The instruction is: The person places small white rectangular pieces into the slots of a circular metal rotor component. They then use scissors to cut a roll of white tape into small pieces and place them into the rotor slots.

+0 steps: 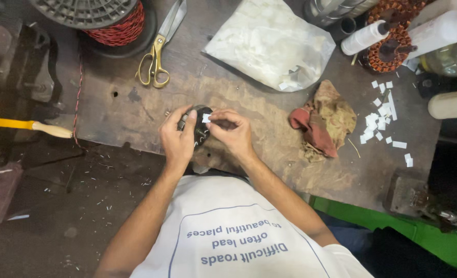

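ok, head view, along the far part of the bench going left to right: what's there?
Spool of red wire → gold-handled scissors → white plastic bag → white squeeze bottle → copper-wound stator.

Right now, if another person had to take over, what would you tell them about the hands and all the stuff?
Left hand: holds the small dark round part over the workbench.
Right hand: pinches a small white paper slip against that part.
Nearby: more white slips lie to the right, beside a crumpled rag. Scissors, a spool of red wire and a white bag sit farther back.
Done: one slip is at the part.
Left: slips remain in the pile.
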